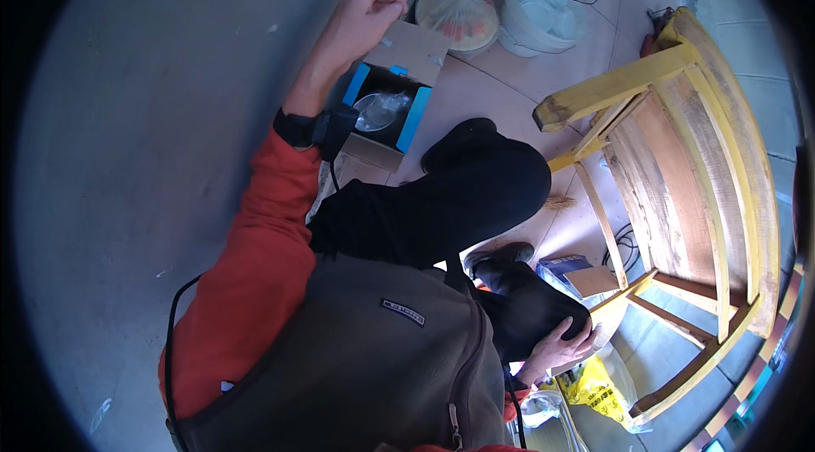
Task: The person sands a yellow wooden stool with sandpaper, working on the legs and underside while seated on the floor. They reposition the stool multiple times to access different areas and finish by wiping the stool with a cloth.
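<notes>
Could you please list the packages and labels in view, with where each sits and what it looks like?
Open brown cardboard box with blue inner flaps: on the floor under the left hand, a plastic-wrapped shiny item inside.
Clear knotted plastic bag: beyond the box, round, orange-yellow contents.
Yellow plastic bag: by the right hand.
Small rectangular label: on the grey vest.

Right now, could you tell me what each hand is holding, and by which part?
The left hand pinches the edge of the cardboard box's raised top flap. The right hand rests on the person's knee, holding nothing.
</notes>
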Demonstrator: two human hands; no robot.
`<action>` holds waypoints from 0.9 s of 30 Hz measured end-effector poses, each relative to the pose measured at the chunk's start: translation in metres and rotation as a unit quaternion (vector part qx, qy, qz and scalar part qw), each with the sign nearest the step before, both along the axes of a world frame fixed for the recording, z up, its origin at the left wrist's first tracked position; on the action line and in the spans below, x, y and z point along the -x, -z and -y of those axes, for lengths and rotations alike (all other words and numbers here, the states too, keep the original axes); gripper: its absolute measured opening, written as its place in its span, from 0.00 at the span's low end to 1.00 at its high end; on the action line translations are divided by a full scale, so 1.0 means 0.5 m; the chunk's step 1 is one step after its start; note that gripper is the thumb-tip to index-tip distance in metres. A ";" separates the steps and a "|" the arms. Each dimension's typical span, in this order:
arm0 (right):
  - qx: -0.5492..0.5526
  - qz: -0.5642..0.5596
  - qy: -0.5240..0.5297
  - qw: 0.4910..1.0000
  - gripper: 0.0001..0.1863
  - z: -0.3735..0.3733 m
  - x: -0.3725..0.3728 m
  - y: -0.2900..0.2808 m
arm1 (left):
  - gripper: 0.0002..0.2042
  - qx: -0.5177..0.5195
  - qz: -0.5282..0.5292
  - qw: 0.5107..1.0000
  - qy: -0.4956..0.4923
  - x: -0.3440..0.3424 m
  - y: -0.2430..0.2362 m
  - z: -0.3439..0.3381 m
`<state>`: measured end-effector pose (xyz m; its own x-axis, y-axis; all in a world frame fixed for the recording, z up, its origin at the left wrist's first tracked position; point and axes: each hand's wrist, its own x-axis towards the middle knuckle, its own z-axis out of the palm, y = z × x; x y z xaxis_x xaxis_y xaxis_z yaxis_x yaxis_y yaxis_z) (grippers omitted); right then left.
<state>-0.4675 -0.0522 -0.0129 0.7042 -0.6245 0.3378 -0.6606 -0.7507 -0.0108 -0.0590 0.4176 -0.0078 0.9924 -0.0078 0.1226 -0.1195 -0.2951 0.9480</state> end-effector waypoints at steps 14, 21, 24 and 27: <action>0.023 0.004 -0.014 1.000 0.25 0.001 0.006 0.017 | 0.27 -0.511 -0.095 0.822 0.231 0.128 0.215 0.004; 0.008 0.018 -0.025 0.999 0.26 -0.019 -0.025 0.000 | 0.31 -0.604 -0.084 0.776 0.161 0.163 0.276 0.041; -0.070 0.057 -0.018 0.996 0.25 -0.040 -0.053 -0.018 | 0.23 -0.518 -0.038 0.837 0.175 0.154 0.283 0.030; -0.086 0.047 0.024 0.995 0.26 -0.051 -0.072 -0.039 | 0.30 -0.544 -0.050 0.799 0.252 0.132 0.281 0.034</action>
<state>-0.4316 -0.0268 0.0067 0.6430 -0.7106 0.2857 -0.6852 -0.7004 -0.1999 -0.1252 0.4006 -0.1482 0.8346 -0.4572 -0.3074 -0.4228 -0.8892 0.1749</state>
